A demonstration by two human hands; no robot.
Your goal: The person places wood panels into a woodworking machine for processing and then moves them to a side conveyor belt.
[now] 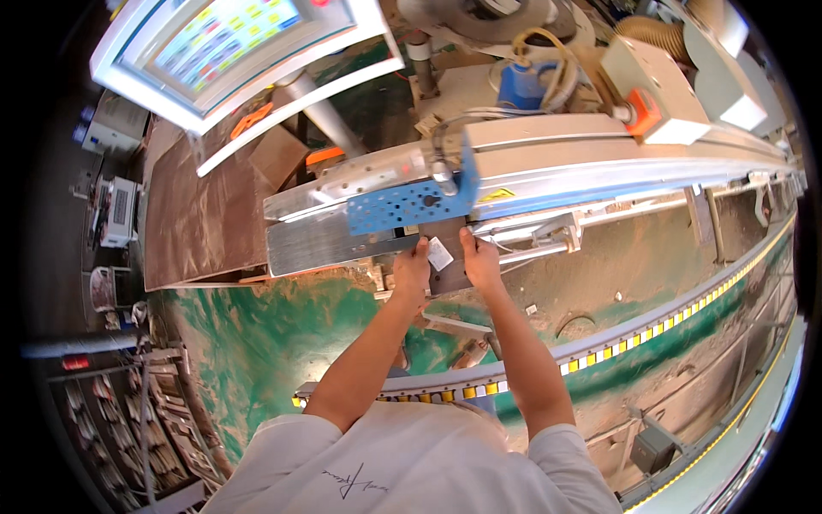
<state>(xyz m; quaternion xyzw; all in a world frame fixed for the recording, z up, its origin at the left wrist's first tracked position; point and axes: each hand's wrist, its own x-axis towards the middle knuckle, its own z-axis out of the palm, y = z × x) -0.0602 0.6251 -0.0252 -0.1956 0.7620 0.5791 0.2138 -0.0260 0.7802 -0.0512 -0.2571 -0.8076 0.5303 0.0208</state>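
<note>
A small dark brown panel [455,244] with a white label [440,254] on its upper face is held between my two hands. My left hand [413,271] grips its left edge, and my right hand [481,260] has the right edge, thumb on top. The panel's far end meets a blue perforated plate [411,206] on the machine; whether it goes under the plate I cannot make out. Left of my left hand runs a grey metal bed [330,244]. The fingers beneath the panel are hidden.
A control screen in a white frame [248,51] stands at the upper left above a brown board [201,214]. The long machine beam [582,163] stretches right. Behind me curves a rail with yellow and white blocks [616,344]. Sawdust covers the green floor [257,334].
</note>
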